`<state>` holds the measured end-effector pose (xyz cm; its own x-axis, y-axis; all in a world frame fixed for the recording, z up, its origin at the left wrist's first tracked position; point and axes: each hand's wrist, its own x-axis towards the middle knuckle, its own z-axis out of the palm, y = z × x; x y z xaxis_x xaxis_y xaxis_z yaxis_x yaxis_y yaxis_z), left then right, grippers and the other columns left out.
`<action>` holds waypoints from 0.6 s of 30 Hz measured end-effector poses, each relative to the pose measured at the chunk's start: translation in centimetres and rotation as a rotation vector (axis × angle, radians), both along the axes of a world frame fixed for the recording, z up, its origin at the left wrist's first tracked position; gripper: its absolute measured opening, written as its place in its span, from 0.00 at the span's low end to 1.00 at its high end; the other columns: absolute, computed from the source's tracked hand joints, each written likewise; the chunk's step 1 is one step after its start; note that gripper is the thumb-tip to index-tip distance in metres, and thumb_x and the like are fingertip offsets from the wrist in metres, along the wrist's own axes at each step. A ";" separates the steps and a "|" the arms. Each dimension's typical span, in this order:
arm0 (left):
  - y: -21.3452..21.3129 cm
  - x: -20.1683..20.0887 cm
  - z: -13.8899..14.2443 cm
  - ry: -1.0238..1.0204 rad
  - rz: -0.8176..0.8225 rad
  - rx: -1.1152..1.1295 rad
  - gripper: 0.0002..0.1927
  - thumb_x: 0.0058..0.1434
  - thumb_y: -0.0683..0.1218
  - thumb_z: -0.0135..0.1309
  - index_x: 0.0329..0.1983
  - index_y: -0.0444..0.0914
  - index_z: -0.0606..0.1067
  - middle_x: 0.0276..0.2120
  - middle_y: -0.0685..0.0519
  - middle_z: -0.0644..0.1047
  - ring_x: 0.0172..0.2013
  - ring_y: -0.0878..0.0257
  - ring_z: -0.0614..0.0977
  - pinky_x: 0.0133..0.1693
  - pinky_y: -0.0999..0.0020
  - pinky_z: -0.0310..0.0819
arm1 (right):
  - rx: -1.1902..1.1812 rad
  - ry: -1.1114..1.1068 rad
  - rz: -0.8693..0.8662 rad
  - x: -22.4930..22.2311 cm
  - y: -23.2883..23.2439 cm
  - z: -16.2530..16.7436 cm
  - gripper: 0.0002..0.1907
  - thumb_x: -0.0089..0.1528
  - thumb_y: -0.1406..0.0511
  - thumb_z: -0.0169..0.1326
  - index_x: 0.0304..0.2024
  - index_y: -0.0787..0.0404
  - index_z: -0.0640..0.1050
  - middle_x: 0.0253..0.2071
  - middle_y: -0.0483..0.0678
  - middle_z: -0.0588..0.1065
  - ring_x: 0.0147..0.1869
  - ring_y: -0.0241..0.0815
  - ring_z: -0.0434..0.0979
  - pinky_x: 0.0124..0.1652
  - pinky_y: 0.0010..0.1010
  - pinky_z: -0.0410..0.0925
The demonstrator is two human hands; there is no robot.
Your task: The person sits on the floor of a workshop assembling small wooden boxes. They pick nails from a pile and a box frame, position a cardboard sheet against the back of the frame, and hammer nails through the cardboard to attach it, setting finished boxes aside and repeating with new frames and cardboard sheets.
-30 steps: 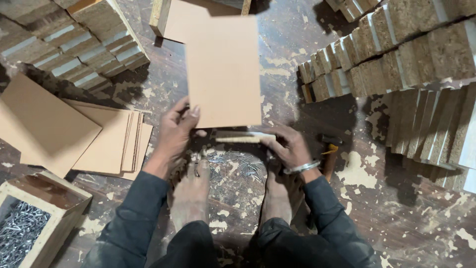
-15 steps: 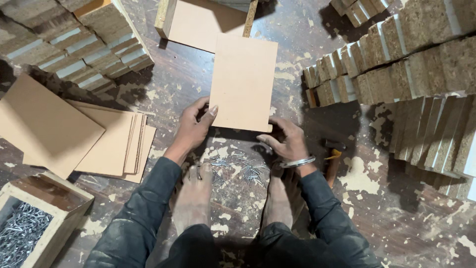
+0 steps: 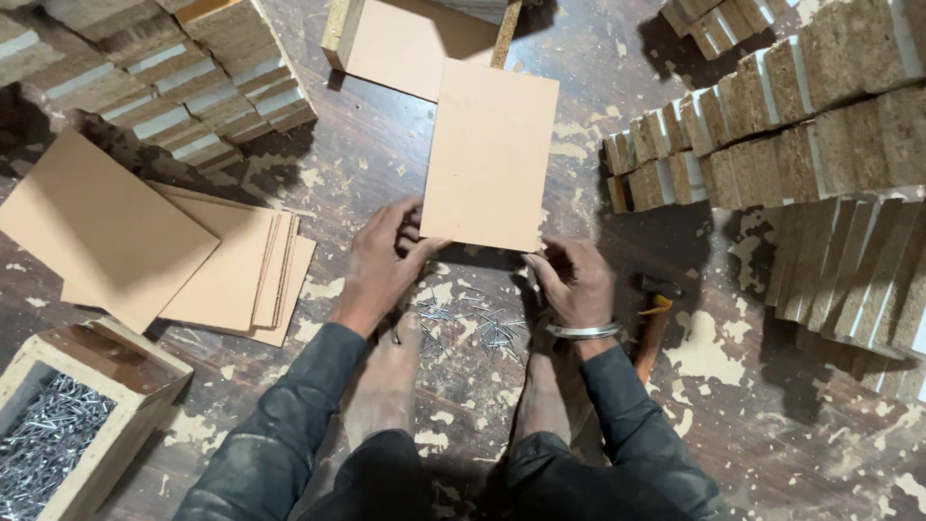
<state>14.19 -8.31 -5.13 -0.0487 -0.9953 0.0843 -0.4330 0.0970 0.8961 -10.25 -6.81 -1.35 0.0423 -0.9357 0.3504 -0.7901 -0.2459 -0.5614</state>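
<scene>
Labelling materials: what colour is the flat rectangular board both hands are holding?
Plain light tan flat rectangular board, no pattern; the head view shows it best.

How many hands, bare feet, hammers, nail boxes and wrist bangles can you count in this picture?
Hands: 2, the left hand and the right hand
Bare feet: 2
Hammer: 1
Wooden box of nails: 1
Metal bangle: 1
Total: 7

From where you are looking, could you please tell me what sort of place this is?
Probably a small floor-level woodworking workshop. Stacks of chipboard blocks, a pile of thin brown boards and a wooden box of nails lie on a dusty floor, with loose nails and a hammer nearby.
</scene>
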 end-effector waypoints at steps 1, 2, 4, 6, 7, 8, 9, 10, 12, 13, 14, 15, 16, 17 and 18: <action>0.3 0.3 0.0 -0.081 -0.010 -0.115 0.25 0.61 0.47 0.62 0.60 0.37 0.72 0.45 0.44 0.79 0.39 0.57 0.83 0.39 0.61 0.82 | -0.008 0.019 -0.008 0.0 0.2 -0.1 0.16 0.57 0.62 0.70 0.45 0.61 0.81 0.37 0.52 0.80 0.38 0.47 0.82 0.38 0.35 0.75; 0.6 0.4 -0.1 -0.164 -0.021 -0.231 0.22 0.64 0.46 0.61 0.60 0.37 0.73 0.46 0.43 0.80 0.42 0.54 0.84 0.43 0.59 0.82 | -0.017 0.036 -0.016 0.1 0.3 -0.2 0.15 0.58 0.62 0.69 0.44 0.60 0.81 0.37 0.52 0.79 0.37 0.48 0.82 0.37 0.36 0.75; 0.9 0.6 -0.4 -0.228 -0.026 -0.207 0.22 0.64 0.45 0.60 0.60 0.37 0.74 0.43 0.42 0.80 0.40 0.49 0.83 0.40 0.56 0.81 | -0.009 0.064 -0.037 0.3 0.5 -0.3 0.12 0.60 0.63 0.67 0.44 0.60 0.82 0.36 0.52 0.79 0.36 0.49 0.81 0.36 0.37 0.74; 1.1 0.6 -0.5 -0.275 -0.045 -0.175 0.20 0.65 0.45 0.59 0.59 0.38 0.74 0.41 0.42 0.79 0.38 0.47 0.83 0.39 0.55 0.80 | 0.024 0.085 -0.062 0.4 0.7 -0.3 0.10 0.62 0.64 0.66 0.43 0.61 0.82 0.35 0.52 0.79 0.35 0.50 0.81 0.35 0.38 0.73; 1.1 0.7 -0.6 -0.291 -0.061 -0.158 0.18 0.66 0.45 0.59 0.58 0.38 0.74 0.40 0.43 0.79 0.38 0.47 0.83 0.40 0.54 0.80 | 0.022 0.094 -0.051 0.5 0.7 -0.3 0.10 0.62 0.64 0.65 0.43 0.61 0.82 0.35 0.53 0.79 0.35 0.50 0.81 0.36 0.37 0.73; 0.9 0.7 -0.6 -0.306 -0.079 -0.144 0.16 0.67 0.45 0.59 0.56 0.39 0.75 0.40 0.43 0.79 0.38 0.47 0.83 0.40 0.54 0.80 | 0.016 0.104 -0.042 0.6 0.7 -0.3 0.10 0.62 0.63 0.65 0.42 0.61 0.82 0.35 0.53 0.79 0.35 0.50 0.81 0.36 0.37 0.74; 0.8 0.6 -0.6 -0.341 -0.092 -0.165 0.15 0.67 0.46 0.58 0.55 0.38 0.75 0.39 0.44 0.79 0.37 0.47 0.83 0.39 0.54 0.80 | 0.007 0.116 -0.034 0.6 0.6 -0.2 0.10 0.62 0.63 0.65 0.41 0.62 0.82 0.35 0.53 0.79 0.34 0.49 0.81 0.36 0.37 0.74; 0.5 0.6 -0.6 -0.375 -0.105 -0.185 0.15 0.67 0.47 0.58 0.54 0.38 0.75 0.39 0.44 0.80 0.37 0.48 0.83 0.39 0.54 0.80 | 0.001 0.111 -0.022 0.6 0.5 -0.1 0.10 0.62 0.63 0.65 0.41 0.62 0.82 0.35 0.53 0.80 0.34 0.49 0.81 0.35 0.36 0.74; -0.1 0.5 -0.6 -0.423 -0.154 -0.142 0.15 0.66 0.48 0.57 0.52 0.38 0.74 0.38 0.46 0.79 0.34 0.51 0.83 0.36 0.56 0.81 | -0.008 0.104 0.003 0.4 0.2 0.0 0.10 0.61 0.63 0.66 0.39 0.63 0.82 0.35 0.54 0.80 0.34 0.48 0.82 0.34 0.34 0.75; -0.6 0.5 -0.6 -0.440 -0.187 -0.080 0.15 0.66 0.49 0.55 0.52 0.38 0.74 0.37 0.46 0.79 0.32 0.53 0.83 0.34 0.57 0.81 | -0.001 0.098 0.006 0.4 0.1 0.1 0.10 0.62 0.63 0.65 0.39 0.63 0.82 0.35 0.54 0.80 0.34 0.49 0.82 0.34 0.34 0.74; -1.1 0.5 -0.5 -0.456 -0.220 -0.018 0.15 0.66 0.50 0.54 0.52 0.38 0.74 0.35 0.47 0.79 0.30 0.56 0.83 0.32 0.59 0.81 | 0.006 0.091 0.009 0.3 -0.1 0.1 0.09 0.62 0.64 0.65 0.39 0.63 0.82 0.35 0.54 0.80 0.34 0.49 0.82 0.34 0.35 0.74; -1.4 0.5 -0.4 -0.458 -0.226 -0.057 0.14 0.66 0.51 0.53 0.49 0.38 0.74 0.35 0.48 0.79 0.30 0.57 0.83 0.33 0.59 0.81 | 0.013 0.085 0.012 0.2 -0.3 0.2 0.08 0.62 0.64 0.64 0.39 0.63 0.82 0.35 0.54 0.80 0.34 0.50 0.82 0.34 0.35 0.74; -1.7 0.6 -0.3 -0.460 -0.234 -0.096 0.13 0.67 0.52 0.52 0.46 0.38 0.74 0.35 0.48 0.79 0.31 0.58 0.83 0.33 0.60 0.82 | 0.020 0.072 0.027 0.1 -0.5 0.3 0.08 0.62 0.65 0.64 0.39 0.63 0.82 0.35 0.54 0.80 0.34 0.50 0.82 0.34 0.35 0.74; -2.0 0.7 -0.2 -0.462 -0.240 -0.135 0.13 0.67 0.53 0.51 0.43 0.38 0.74 0.34 0.48 0.79 0.31 0.58 0.83 0.34 0.60 0.82 | 0.026 0.058 0.043 0.0 -0.6 0.3 0.07 0.62 0.65 0.64 0.39 0.63 0.82 0.35 0.54 0.80 0.34 0.50 0.82 0.35 0.35 0.74; -2.3 0.8 0.0 -0.496 -0.266 -0.085 0.14 0.68 0.54 0.51 0.41 0.38 0.73 0.33 0.48 0.79 0.30 0.58 0.82 0.33 0.60 0.81 | 0.032 0.044 0.060 -0.1 -0.7 0.3 0.07 0.62 0.65 0.64 0.39 0.63 0.82 0.35 0.54 0.80 0.34 0.49 0.82 0.35 0.35 0.74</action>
<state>14.94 -10.62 -5.16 -0.3513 -0.9339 0.0668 -0.7507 0.3236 0.5760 -10.38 -7.52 -1.03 0.1129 -0.9416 0.3173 -0.7984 -0.2761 -0.5350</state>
